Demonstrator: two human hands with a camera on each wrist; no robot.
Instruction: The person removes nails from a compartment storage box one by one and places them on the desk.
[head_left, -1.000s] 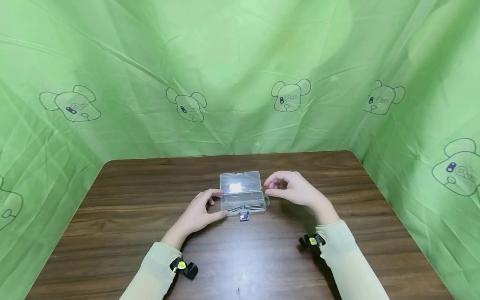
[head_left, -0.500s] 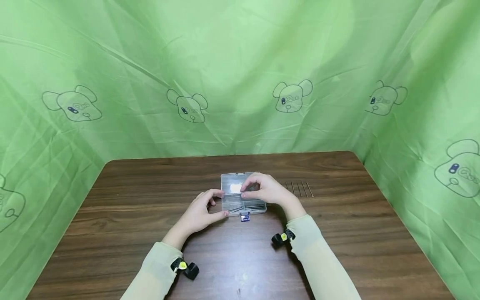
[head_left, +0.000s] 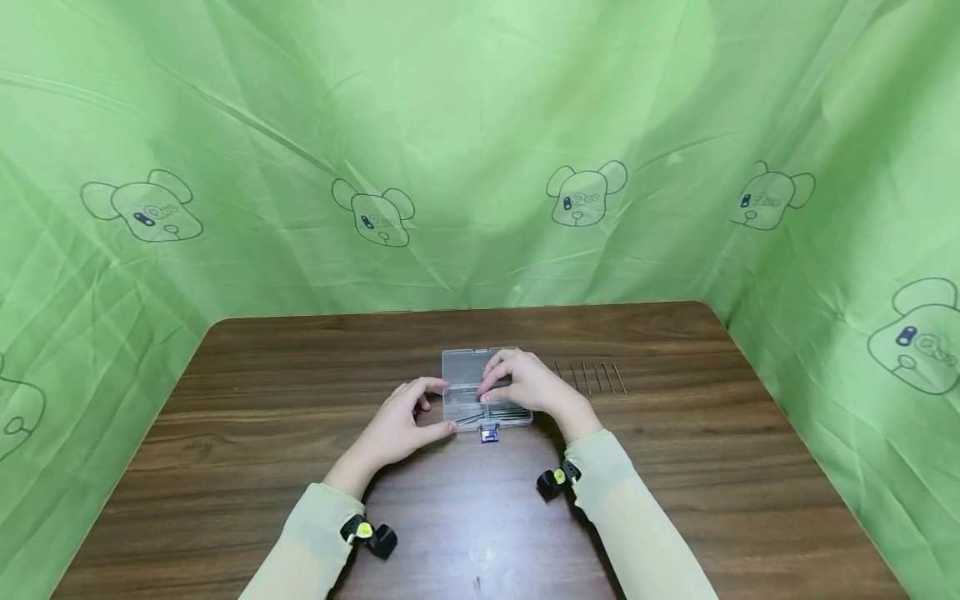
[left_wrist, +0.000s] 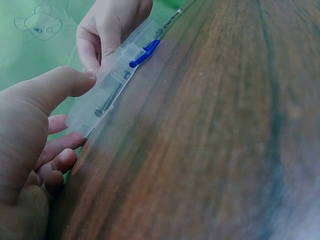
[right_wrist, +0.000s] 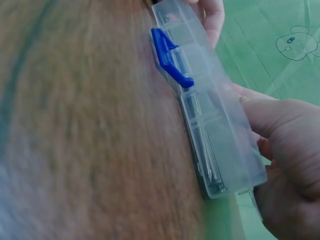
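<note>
A small clear plastic box [head_left: 519,423] lies on the table with its lid [head_left: 459,365] folded back and its blue latch [head_left: 489,435] hanging at the front. Long nails [right_wrist: 206,142] lie in its front compartments. My left hand [head_left: 397,423] holds the box's left end, thumb [left_wrist: 75,82] at the front corner and fingers around the side. My right hand [head_left: 528,385] reaches over from the right, its bent fingertips down in a rear compartment. The box wall blurs those fingertips, so I cannot tell whether they pinch a nail.
Several nails [head_left: 586,377] lie side by side in a row on the brown wooden table [head_left: 675,467], right of the box and behind my right wrist. A green curtain [head_left: 480,250] hangs along the back and sides.
My right hand has moved left from beside the box, uncovering the row of nails, and its fingertips have dipped into the box. My left hand stays in place.
</note>
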